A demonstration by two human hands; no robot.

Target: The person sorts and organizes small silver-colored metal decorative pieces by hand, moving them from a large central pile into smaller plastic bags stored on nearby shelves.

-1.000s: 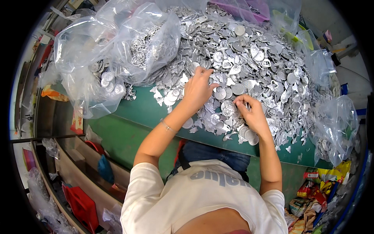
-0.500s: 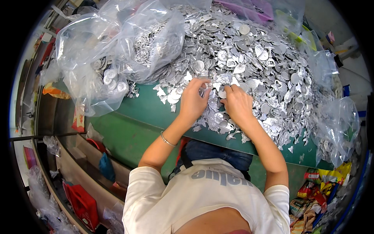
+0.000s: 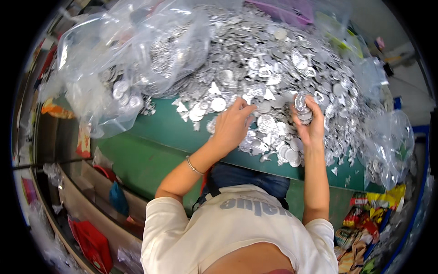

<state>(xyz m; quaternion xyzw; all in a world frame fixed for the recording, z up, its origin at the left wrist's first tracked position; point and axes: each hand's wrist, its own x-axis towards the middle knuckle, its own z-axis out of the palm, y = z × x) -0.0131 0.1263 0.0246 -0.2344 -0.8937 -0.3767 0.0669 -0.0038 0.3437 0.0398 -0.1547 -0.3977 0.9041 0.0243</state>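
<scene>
A big heap of silvery metal pieces (image 3: 260, 59), many of them round discs, covers the green tabletop (image 3: 169, 125). My right hand (image 3: 311, 125) is raised at the heap's near right part, its fingers closed around a small stack of metal discs (image 3: 301, 109). To the left, my left hand (image 3: 233, 124) rests at the near edge of the heap, fingers curved and somewhat apart, with nothing visible between them. Between the hands lie loose discs (image 3: 268, 124), and several more round discs (image 3: 289, 153) lie near the table's front edge.
Clear plastic bags (image 3: 102, 82) holding metal parts stand on the left. Another clear bag (image 3: 390, 146) sits at the right end. Behind the heap is a purple container (image 3: 292, 10). Coloured packets (image 3: 365, 219) are piled low on the right, and a red box (image 3: 91, 242) is low left.
My right hand has moved right and turned up, now gripping a stack of discs. The left hand has shifted slightly, its fingers now pointing right. More round discs show near the front edge.
</scene>
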